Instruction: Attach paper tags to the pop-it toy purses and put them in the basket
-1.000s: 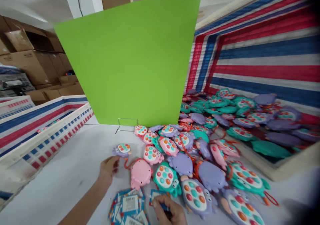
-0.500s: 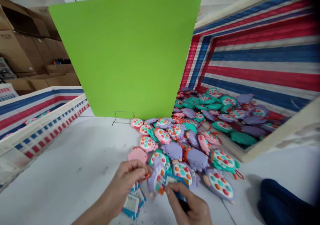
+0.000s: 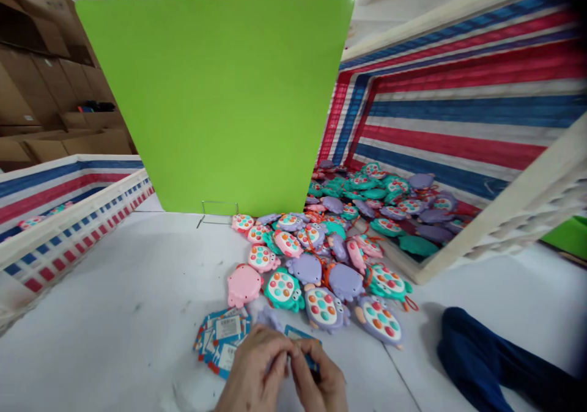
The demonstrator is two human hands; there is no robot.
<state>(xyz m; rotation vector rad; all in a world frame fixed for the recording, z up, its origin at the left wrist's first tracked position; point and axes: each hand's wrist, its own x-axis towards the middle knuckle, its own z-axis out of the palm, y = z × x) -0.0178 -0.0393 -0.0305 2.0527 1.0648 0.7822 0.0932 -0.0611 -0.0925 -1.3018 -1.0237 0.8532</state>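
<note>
Left hand (image 3: 251,372) and right hand (image 3: 320,382) both curled closed, gripping a blue card tag (image 3: 301,335) near the table's (image 3: 114,302) near edge, its long side slanting down to the right. A lilac plastic toy (image 3: 269,318) sits partly hidden just behind the left hand – stack of printed cards (image 3: 223,338) just left, pile of rounded pink, teal and lilac toys (image 3: 306,269) ahead.

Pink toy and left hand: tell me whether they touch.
Apart. The head view shows the pink toy lying beyond the left hand, with part of the pile of cards visible in the gap between them.
</note>
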